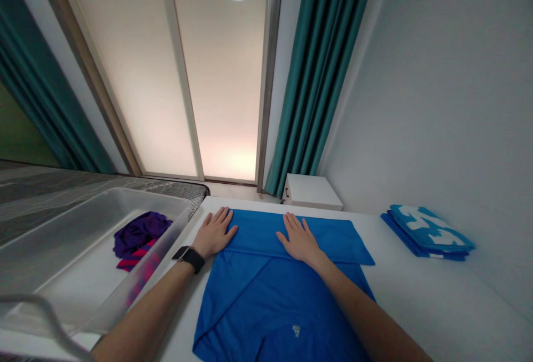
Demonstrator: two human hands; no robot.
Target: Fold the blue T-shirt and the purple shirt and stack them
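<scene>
A blue shirt (283, 290) lies spread on the white table (400, 306), its far edge turned over into a flat band. A small pale logo shows on the near part of the cloth. My left hand (214, 232) rests flat at the band's far left corner, fingers spread, partly on the cloth and partly on the table. On the middle of the band lies my right hand (298, 238), palm down with its fingers stretched out. Neither hand grips anything. A black watch (190, 258) is on my left wrist.
To the left stands a clear plastic bin (95, 306) holding crumpled purple clothing (139, 233) and a red-striped piece. Folded blue clothes (428, 231) are stacked at the right by the wall. Beyond the table are a white cabinet (314, 191), a green curtain (322, 73) and sliding doors (220, 101).
</scene>
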